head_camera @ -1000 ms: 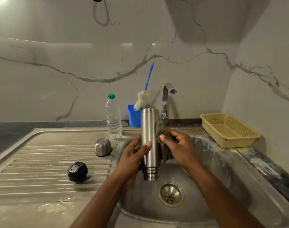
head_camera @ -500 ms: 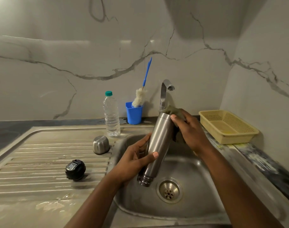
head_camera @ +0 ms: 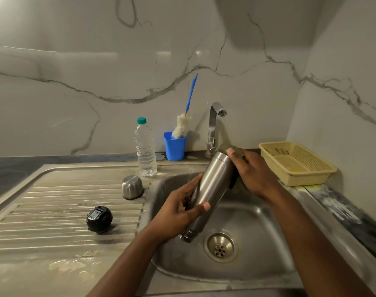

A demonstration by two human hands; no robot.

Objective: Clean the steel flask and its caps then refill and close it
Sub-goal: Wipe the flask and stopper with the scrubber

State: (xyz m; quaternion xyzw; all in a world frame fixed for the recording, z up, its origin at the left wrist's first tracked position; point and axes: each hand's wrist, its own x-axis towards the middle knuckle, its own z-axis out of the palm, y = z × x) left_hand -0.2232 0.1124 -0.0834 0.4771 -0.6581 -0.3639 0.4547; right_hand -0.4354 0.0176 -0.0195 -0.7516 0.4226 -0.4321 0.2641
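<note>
The steel flask (head_camera: 212, 187) is tilted mouth-down over the sink basin (head_camera: 253, 213), its base up near the tap. My left hand (head_camera: 178, 213) grips its lower body, thumb across the front. My right hand (head_camera: 253, 172) holds a dark green scrub pad (head_camera: 234, 149) against the flask's upper end; the pad is mostly hidden behind the fingers. On the drainboard lie the steel cup cap (head_camera: 132, 186), upside down, and the black inner stopper (head_camera: 99, 219).
A plastic water bottle (head_camera: 145, 147) and a blue cup (head_camera: 174, 146) with a bottle brush (head_camera: 183, 123) stand behind the sink. The tap (head_camera: 215, 125) rises at the back with no water running. A yellow basket (head_camera: 294, 162) sits at the right.
The flask has tipped from upright to slanted, its base leaning right toward the tap. My right hand with the pad slid up from the flask's middle to its upper end.
</note>
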